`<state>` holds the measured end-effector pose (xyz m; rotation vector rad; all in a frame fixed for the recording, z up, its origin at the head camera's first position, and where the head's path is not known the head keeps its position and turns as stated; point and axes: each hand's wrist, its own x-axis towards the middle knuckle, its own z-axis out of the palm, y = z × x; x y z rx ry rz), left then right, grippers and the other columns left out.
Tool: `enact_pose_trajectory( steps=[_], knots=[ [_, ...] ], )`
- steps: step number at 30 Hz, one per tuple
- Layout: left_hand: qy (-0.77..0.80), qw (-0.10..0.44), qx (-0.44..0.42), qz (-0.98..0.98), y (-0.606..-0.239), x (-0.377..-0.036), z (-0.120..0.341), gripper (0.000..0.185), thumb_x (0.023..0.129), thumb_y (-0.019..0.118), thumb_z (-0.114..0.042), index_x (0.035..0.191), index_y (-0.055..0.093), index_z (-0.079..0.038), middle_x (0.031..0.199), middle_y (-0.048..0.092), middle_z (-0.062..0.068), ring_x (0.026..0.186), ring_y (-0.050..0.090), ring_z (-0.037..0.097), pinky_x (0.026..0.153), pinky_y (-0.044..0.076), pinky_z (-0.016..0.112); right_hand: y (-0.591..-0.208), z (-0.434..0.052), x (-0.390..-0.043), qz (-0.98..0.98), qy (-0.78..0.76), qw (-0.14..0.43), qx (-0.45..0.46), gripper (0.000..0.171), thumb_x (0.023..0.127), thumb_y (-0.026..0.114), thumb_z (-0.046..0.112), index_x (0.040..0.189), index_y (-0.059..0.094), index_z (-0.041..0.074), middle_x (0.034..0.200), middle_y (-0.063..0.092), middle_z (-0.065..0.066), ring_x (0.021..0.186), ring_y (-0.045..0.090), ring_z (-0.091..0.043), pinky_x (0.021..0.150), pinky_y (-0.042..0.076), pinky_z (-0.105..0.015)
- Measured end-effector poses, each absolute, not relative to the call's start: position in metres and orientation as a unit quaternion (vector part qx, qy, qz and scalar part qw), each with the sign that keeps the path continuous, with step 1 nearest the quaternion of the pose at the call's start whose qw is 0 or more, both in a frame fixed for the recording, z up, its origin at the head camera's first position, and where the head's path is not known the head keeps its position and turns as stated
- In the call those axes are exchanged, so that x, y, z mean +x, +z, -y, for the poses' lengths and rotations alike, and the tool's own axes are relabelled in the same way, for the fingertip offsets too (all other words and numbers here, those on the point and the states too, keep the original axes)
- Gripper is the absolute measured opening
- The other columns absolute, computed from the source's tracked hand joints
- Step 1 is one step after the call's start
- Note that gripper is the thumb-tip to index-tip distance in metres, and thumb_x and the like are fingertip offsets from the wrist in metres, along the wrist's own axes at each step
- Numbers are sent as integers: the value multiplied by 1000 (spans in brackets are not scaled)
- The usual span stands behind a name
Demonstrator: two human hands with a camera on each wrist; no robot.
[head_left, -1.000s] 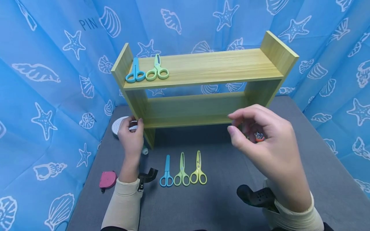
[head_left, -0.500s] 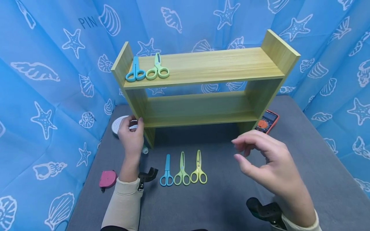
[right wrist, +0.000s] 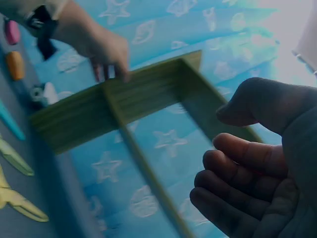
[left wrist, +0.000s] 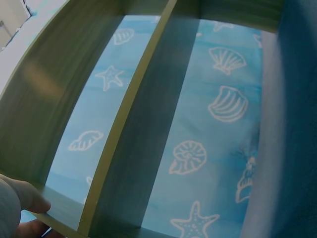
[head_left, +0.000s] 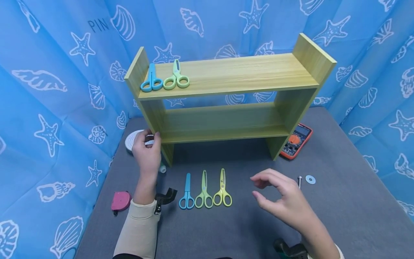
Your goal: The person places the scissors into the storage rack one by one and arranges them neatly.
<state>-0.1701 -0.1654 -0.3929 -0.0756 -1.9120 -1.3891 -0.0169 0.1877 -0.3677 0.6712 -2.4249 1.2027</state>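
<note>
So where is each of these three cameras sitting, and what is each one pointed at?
Head: worn on the head, looking down at the wooden shelf, the scissors and both hands.
Left wrist: beside the left hand, looking up through the shelf; only fingers show.
Right wrist: behind the right hand, facing the shelf; curled fingers show.
Shared: the shelf appears in all three; head and right wrist both show the left hand.

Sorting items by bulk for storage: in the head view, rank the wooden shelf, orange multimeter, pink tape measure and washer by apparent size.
1. wooden shelf
2. orange multimeter, part hidden behind the shelf
3. pink tape measure
4. washer
</note>
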Motion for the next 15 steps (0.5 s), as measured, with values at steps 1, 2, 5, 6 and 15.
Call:
enact_pose_trajectory(
  steps=[1, 2, 5, 6, 15],
  knots=[
    [-542, 379, -28, 749, -393, -170, 165, 17, 95, 71, -5, 107, 72, 7, 101, 66, 21, 91, 66, 27, 67, 50, 20, -373, -186, -17, 857, 425, 170, 234, 48, 73, 86, -6, 112, 72, 19, 103, 68, 10, 85, 63, -9, 78, 51, -16],
    [-540, 380, -28, 750, -393, -170, 165, 17, 95, 71, -5, 107, 72, 7, 101, 66, 21, 91, 66, 27, 67, 50, 21, -378, -185, -18, 859, 426, 164, 232, 47, 73, 86, -6, 111, 72, 19, 102, 68, 10, 85, 63, -8, 77, 52, -17],
    [-534, 385, -28, 752, -393, -171, 164, 17, 95, 70, -4, 108, 72, 7, 102, 66, 20, 91, 66, 27, 67, 50, 20, -393, -179, -19, 871, 420, 142, 213, 43, 76, 85, -4, 109, 72, 21, 101, 66, 14, 84, 63, -5, 74, 54, -20],
    [-532, 387, -29, 753, -393, -172, 164, 17, 95, 70, -4, 108, 72, 8, 102, 66, 20, 91, 66, 28, 67, 49, 19, -398, -177, -20, 875, 416, 136, 205, 42, 76, 85, -3, 108, 72, 21, 100, 66, 15, 83, 63, -5, 73, 55, -22],
    [-525, 386, -35, 758, -395, -172, 164, 18, 97, 69, -5, 110, 71, 7, 104, 66, 20, 93, 66, 27, 67, 48, 16, -433, -157, -27, 887, 430, 116, 124, 29, 77, 81, -7, 99, 74, 10, 86, 64, 8, 76, 62, -4, 69, 58, -30]
  ],
)
